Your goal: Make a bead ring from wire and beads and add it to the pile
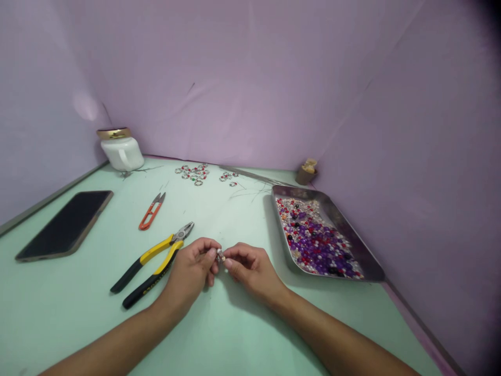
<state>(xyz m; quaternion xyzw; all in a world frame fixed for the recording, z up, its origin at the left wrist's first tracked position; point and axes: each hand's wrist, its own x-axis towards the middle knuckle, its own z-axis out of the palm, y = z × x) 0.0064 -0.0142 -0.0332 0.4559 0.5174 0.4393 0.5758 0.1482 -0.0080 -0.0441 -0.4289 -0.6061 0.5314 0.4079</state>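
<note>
Between my two hands is a small beaded ring [219, 255] with pale beads, partly hidden by the fingertips. My left hand [195, 263] pinches it from the left, thumb against forefinger. From the other side, the thumb and forefinger of my right hand [250, 269] close on its right edge. Just left of my left hand lie yellow and black pliers [158, 263], jaws pointing away from me. Farther back is a pair of orange thread snips [152, 211]. A metal tray [289, 256] of mixed purple, red, white and black beads stands to the right.
Several beaded rings [193, 172] lie at the back, with a smaller group [228, 177] beside them. Thin wires [254, 176] stretch toward the tray. A phone [66, 224] and white jar [124, 154] are at left; a small brown pot [306, 173] stands at the back right.
</note>
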